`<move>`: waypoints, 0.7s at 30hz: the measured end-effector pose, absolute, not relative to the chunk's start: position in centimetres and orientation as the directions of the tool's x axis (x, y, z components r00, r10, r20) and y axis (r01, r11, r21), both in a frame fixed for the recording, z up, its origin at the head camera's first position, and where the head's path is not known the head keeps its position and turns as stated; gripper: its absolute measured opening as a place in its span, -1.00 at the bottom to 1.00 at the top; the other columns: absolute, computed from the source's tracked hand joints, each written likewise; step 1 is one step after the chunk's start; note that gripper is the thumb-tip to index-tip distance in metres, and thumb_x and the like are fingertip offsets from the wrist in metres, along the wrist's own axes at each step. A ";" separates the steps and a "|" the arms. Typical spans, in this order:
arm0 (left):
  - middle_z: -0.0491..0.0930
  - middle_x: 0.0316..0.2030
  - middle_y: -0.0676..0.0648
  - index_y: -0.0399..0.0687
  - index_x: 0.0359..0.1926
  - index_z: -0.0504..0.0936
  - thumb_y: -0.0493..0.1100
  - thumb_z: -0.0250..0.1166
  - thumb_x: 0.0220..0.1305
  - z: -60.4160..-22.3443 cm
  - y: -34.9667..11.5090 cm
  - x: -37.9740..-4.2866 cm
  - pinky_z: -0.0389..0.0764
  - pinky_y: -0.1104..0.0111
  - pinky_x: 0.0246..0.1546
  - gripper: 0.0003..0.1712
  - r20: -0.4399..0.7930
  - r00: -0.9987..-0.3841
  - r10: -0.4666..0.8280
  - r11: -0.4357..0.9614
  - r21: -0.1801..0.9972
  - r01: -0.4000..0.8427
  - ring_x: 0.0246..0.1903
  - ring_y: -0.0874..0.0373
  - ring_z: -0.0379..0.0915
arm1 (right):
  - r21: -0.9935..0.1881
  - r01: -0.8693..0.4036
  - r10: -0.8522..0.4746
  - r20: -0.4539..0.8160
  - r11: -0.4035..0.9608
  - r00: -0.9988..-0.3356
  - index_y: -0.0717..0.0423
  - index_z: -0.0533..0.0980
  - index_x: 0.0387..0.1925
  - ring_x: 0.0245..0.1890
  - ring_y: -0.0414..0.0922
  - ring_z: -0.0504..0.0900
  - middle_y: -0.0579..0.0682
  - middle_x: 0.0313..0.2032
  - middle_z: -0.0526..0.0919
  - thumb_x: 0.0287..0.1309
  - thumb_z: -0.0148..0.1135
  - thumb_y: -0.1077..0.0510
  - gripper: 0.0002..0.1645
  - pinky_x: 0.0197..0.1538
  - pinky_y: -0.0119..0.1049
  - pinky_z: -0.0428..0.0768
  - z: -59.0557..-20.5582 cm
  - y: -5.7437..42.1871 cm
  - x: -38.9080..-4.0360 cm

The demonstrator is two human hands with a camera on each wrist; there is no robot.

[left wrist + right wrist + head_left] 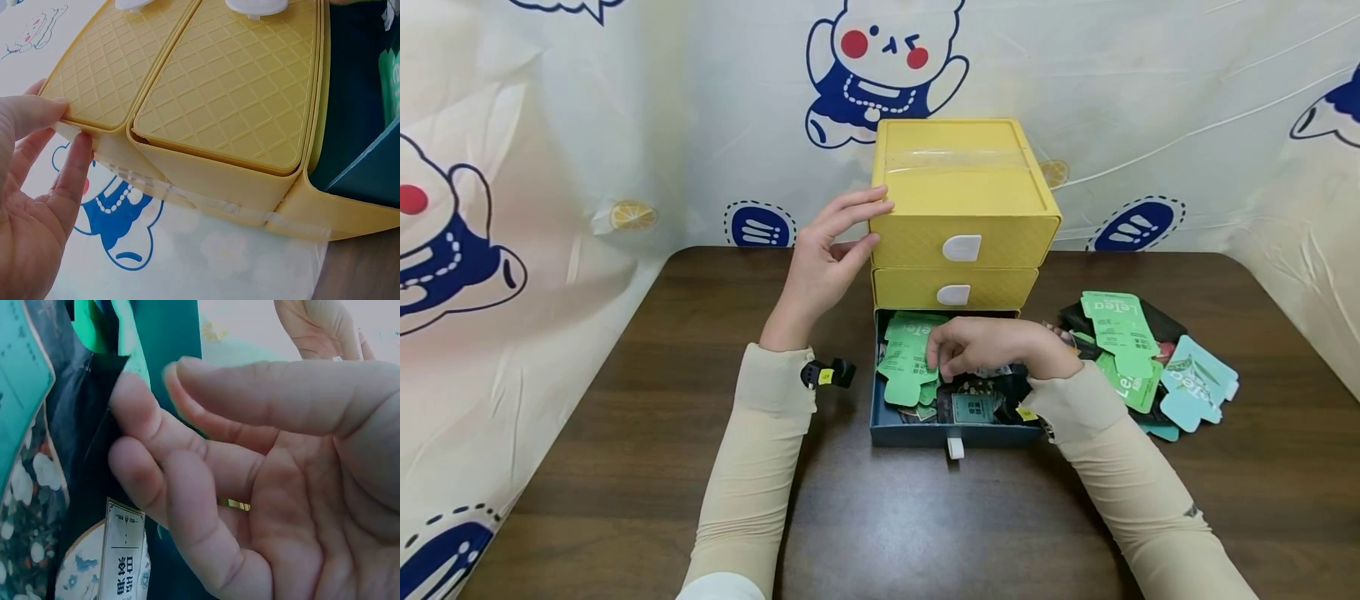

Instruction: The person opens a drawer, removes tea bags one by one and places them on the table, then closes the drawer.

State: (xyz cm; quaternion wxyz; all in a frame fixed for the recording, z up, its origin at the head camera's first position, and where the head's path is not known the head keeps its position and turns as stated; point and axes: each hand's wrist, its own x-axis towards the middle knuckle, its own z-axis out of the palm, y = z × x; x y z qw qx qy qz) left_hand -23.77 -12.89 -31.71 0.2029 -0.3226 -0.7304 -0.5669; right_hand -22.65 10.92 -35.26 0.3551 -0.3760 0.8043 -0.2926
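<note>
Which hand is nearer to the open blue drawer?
Right. The right hand is at the packets in the open blue drawer; the left hand touches the yellow box higher up.

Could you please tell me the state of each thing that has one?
Upper yellow rectangular drawer: closed
Middle yellow rectangular drawer: closed
Bottom navy rectangular drawer: pulled open
Green flat packets: lying inside bottom drawer
Green, black, pale-blue packet pile: heaped on brown table
Left hand: touching yellow boxy cabinet
Right hand: loosely bent, at bottom drawer

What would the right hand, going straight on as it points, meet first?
The right hand would likely meet the black packet in the drawer first; depth is unclear, its fingertips may already touch it.
</note>
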 end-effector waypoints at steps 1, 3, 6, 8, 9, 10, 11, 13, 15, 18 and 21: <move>0.51 0.27 -0.15 -0.28 0.13 0.62 -0.44 0.22 0.33 -31.7 -12.9 -23.8 0.72 0.35 -0.04 -0.64 0.663 -0.708 0.241 0.148 0.696 0.702 0.24 0.14 0.48 | -0.727 -0.411 -0.812 -0.352 0.550 -0.465 0.31 0.54 -0.16 -0.30 -0.12 0.59 0.12 -0.30 0.68 0.28 0.12 0.40 -0.86 -0.22 -0.36 0.56 -35.3 10.9 -22.7; 0.51 0.27 -0.15 -0.28 0.13 0.62 -0.44 0.22 0.33 -31.7 -12.9 -23.8 0.72 0.35 -0.05 -0.64 0.666 -0.706 0.242 0.148 0.694 0.705 0.23 0.14 0.48 | -0.703 -0.440 -0.811 -0.353 0.559 -0.466 0.32 0.58 -0.18 -0.28 -0.16 0.61 0.12 -0.27 0.69 0.28 0.13 0.40 -0.86 -0.19 -0.35 0.60 -35.4 10.9 -22.8; 0.51 0.27 -0.15 -0.28 0.13 0.62 -0.44 0.22 0.32 -31.7 -12.9 -23.8 0.72 0.35 -0.05 -0.64 0.669 -0.703 0.241 0.147 0.691 0.708 0.24 0.14 0.48 | -0.664 -0.469 -0.801 -0.372 0.583 -0.469 0.30 0.61 -0.20 -0.25 -0.20 0.62 0.11 -0.23 0.70 0.25 0.16 0.40 -0.86 -0.13 -0.32 0.64 -35.5 10.7 -22.8; 0.51 0.27 -0.15 -0.29 0.13 0.62 -0.44 0.22 0.32 -31.7 -12.9 -23.8 0.72 0.36 -0.05 -0.64 0.669 -0.704 0.241 0.148 0.691 0.707 0.23 0.14 0.48 | -0.642 -0.482 -0.795 -0.388 0.596 -0.466 0.28 0.63 -0.20 -0.24 -0.21 0.63 0.08 -0.23 0.71 0.25 0.18 0.39 -0.85 -0.12 -0.32 0.65 -35.6 10.6 -22.8; 0.51 0.27 -0.15 -0.29 0.13 0.62 -0.44 0.22 0.32 -31.7 -12.9 -23.8 0.72 0.36 -0.05 -0.64 0.668 -0.704 0.241 0.148 0.692 0.707 0.23 0.14 0.48 | -0.630 -0.492 -0.793 -0.394 0.601 -0.464 0.26 0.64 -0.21 -0.26 -0.23 0.62 0.06 -0.23 0.72 0.25 0.19 0.38 -0.86 -0.13 -0.33 0.65 -35.6 10.6 -22.7; 0.51 0.27 -0.15 -0.29 0.13 0.62 -0.44 0.22 0.32 -31.7 -12.9 -23.8 0.72 0.35 -0.04 -0.64 0.667 -0.705 0.241 0.148 0.693 0.706 0.24 0.14 0.48 | -0.616 -0.502 -0.790 -0.401 0.607 -0.464 0.25 0.66 -0.22 -0.29 -0.25 0.60 0.04 -0.25 0.72 0.25 0.20 0.37 -0.86 -0.16 -0.36 0.64 -35.7 10.6 -22.7; 0.51 0.27 -0.15 -0.29 0.13 0.62 -0.44 0.22 0.32 -31.7 -12.9 -23.8 0.72 0.35 -0.05 -0.64 0.666 -0.706 0.240 0.149 0.694 0.705 0.24 0.14 0.48 | -0.602 -0.519 -0.791 -0.399 0.607 -0.463 0.23 0.67 -0.24 -0.32 -0.27 0.58 0.02 -0.28 0.73 0.25 0.21 0.36 -0.86 -0.19 -0.38 0.62 -35.7 10.6 -22.8; 0.51 0.27 -0.15 -0.28 0.13 0.62 -0.44 0.22 0.32 -31.7 -12.8 -23.8 0.72 0.35 -0.04 -0.64 0.662 -0.710 0.239 0.151 0.697 0.701 0.24 0.14 0.48 | -0.581 -0.540 -0.791 -0.397 0.609 -0.465 0.20 0.70 -0.29 -0.40 -0.30 0.51 -0.03 -0.34 0.73 0.26 0.21 0.34 -0.84 -0.27 -0.43 0.55 -35.6 10.7 -22.8; 0.51 0.27 -0.14 -0.28 0.13 0.63 -0.44 0.23 0.32 -31.7 -12.8 -23.7 0.72 0.35 -0.04 -0.64 0.659 -0.714 0.237 0.156 0.699 0.698 0.24 0.14 0.48 | -0.573 -0.554 -0.795 -0.392 0.604 -0.462 0.18 0.72 -0.34 -0.47 -0.31 0.43 -0.05 -0.40 0.72 0.27 0.21 0.33 -0.82 -0.34 -0.46 0.47 -35.6 10.8 -22.9; 0.51 0.27 -0.13 -0.27 0.13 0.63 -0.43 0.23 0.32 -31.6 -12.8 -23.7 0.72 0.34 -0.04 -0.63 0.654 -0.719 0.236 0.161 0.703 0.692 0.23 0.15 0.48 | -0.581 -0.546 -0.796 -0.396 0.604 -0.459 0.16 0.73 -0.37 -0.52 -0.30 0.36 -0.08 -0.44 0.71 0.29 0.19 0.33 -0.78 -0.38 -0.46 0.38 -35.5 11.0 -23.0; 0.51 0.28 -0.13 -0.27 0.13 0.63 -0.43 0.23 0.32 -31.6 -12.8 -23.7 0.72 0.34 -0.04 -0.64 0.652 -0.721 0.235 0.163 0.705 0.691 0.23 0.14 0.49 | -0.591 -0.538 -0.797 -0.402 0.601 -0.450 0.17 0.73 -0.37 -0.53 -0.29 0.33 -0.08 -0.45 0.69 0.30 0.18 0.33 -0.77 -0.39 -0.46 0.36 -35.6 11.1 -23.1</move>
